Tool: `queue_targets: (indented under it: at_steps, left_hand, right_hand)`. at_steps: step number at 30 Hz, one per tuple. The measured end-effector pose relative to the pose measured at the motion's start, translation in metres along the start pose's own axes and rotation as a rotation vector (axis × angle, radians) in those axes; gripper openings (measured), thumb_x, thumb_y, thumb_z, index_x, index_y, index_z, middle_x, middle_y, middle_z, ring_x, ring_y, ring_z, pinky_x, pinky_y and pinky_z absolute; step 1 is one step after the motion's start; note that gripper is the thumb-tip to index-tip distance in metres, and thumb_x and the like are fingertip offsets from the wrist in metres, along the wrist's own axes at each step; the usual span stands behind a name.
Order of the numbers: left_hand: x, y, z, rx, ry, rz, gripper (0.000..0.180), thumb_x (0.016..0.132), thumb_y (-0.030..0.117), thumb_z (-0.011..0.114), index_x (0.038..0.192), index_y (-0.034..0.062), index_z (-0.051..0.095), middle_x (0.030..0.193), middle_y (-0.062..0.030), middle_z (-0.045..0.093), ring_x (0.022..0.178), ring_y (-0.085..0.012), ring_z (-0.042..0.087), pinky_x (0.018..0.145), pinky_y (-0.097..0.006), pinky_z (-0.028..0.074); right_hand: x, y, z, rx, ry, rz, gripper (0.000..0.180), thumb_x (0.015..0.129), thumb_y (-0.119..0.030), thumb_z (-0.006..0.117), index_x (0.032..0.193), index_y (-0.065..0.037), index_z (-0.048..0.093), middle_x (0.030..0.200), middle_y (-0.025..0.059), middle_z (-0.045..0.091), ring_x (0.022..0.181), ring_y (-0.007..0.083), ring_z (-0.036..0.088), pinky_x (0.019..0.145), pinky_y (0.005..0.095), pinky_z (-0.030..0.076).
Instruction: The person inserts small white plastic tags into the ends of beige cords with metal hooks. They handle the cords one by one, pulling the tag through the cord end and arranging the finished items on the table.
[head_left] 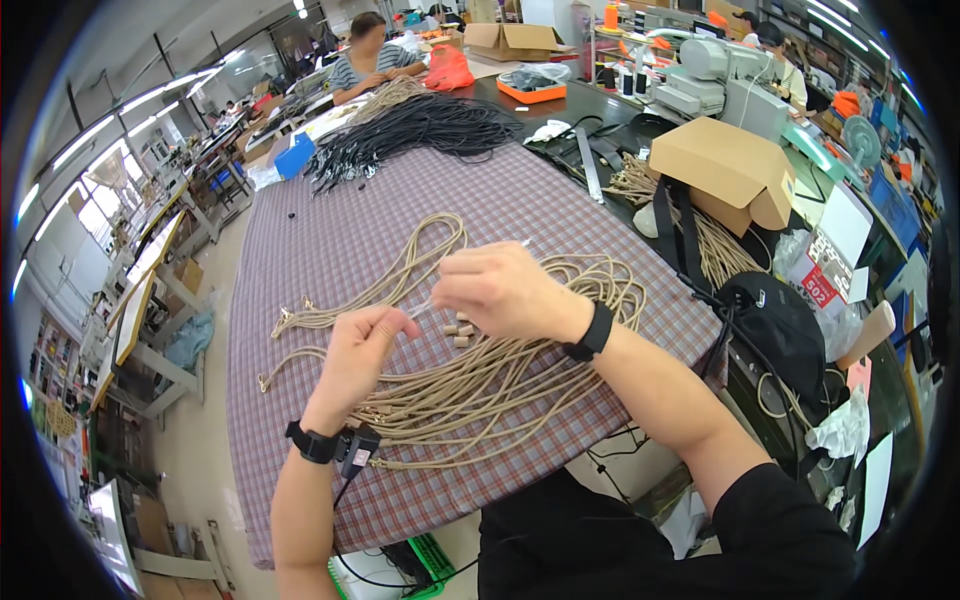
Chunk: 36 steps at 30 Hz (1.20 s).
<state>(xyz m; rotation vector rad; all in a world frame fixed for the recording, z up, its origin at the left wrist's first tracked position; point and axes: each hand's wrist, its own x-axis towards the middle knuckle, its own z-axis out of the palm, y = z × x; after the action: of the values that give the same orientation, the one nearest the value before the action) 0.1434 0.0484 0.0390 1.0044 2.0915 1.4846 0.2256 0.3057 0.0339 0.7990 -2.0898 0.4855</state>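
here both hands (430, 320) pinch tan cords (480, 385) near a brown carton (725, 165).

Scene evenly and brightly lit by ceiling strip lights (150, 98), seen above and left of the checked cloth (330, 240). Daylight glare noted at windows (75, 215) far left of the cloth; detail washed out there. Shadows on the cloth soft and faint. Centre rendered sharp; straight edges bent toward the rim, black vignette at corners. Far benches beyond the cloth slightly soft.
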Motion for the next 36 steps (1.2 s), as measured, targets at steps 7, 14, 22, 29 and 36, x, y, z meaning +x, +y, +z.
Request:
queue_targets:
  at_steps: [7, 14, 22, 29, 36]
  left_hand:
    - [0.002, -0.001, -0.026, -0.612, 0.028, -0.319, 0.032, 0.114, 0.025, 0.059, 0.092, 0.002, 0.065, 0.062, 0.0102, 0.036, 0.051, -0.0039, 0.029, 0.048, -0.025, 0.025]
    - [0.004, -0.005, -0.043, -0.397, -0.038, -0.294, 0.03, 0.113, 0.024, 0.06, 0.096, 0.0002, 0.067, 0.067, 0.0065, 0.046, 0.055, -0.0072, 0.038, 0.052, -0.026, 0.032]
    - [-0.007, 0.013, 0.018, 0.659, 0.095, 0.467, 0.018, 0.111, 0.011, 0.055, 0.114, -0.0008, 0.068, 0.089, -0.0088, 0.069, 0.079, -0.0187, 0.065, 0.08, -0.033, 0.055]
    - [-0.009, 0.013, 0.033, 0.105, 0.12, 0.107, 0.018, 0.108, 0.011, 0.065, 0.117, -0.0025, 0.073, 0.083, 0.0018, 0.066, 0.072, -0.0043, 0.053, 0.066, -0.025, 0.045]
    - [-0.001, -0.004, 0.006, 0.291, 0.231, 0.154, 0.017, 0.103, 0.008, 0.069, 0.106, -0.0055, 0.078, 0.081, -0.0071, 0.074, 0.073, -0.0108, 0.061, 0.071, -0.029, 0.05]
  right_hand:
    - [-0.003, 0.014, -0.013, -0.052, 0.036, 0.096, 0.005, 0.091, -0.012, 0.079, 0.09, -0.009, 0.075, 0.08, 0.0042, 0.064, 0.071, 0.0282, 0.069, 0.06, 0.041, 0.052]
    - [-0.01, 0.022, -0.007, -0.046, 0.019, 0.158, 0.003, 0.091, -0.014, 0.077, 0.088, -0.012, 0.076, 0.08, 0.0018, 0.064, 0.07, 0.0268, 0.069, 0.058, 0.0417, 0.051]
    - [-0.011, -0.007, 0.02, -0.012, -0.101, -0.027, 0.004, 0.082, -0.01, 0.071, 0.085, -0.013, 0.07, 0.082, 0.0014, 0.063, 0.071, 0.0264, 0.07, 0.059, 0.0411, 0.055]
    - [-0.008, -0.014, 0.02, 0.072, -0.127, 0.056, 0.01, 0.093, -0.015, 0.075, 0.085, -0.01, 0.071, 0.082, 0.0028, 0.064, 0.076, 0.0279, 0.069, 0.065, 0.0413, 0.054]
    - [-0.008, 0.024, -0.004, 0.066, -0.055, 0.104, 0.004, 0.093, -0.008, 0.077, 0.09, -0.01, 0.077, 0.084, 0.002, 0.068, 0.073, 0.0253, 0.06, 0.074, 0.0381, 0.043]
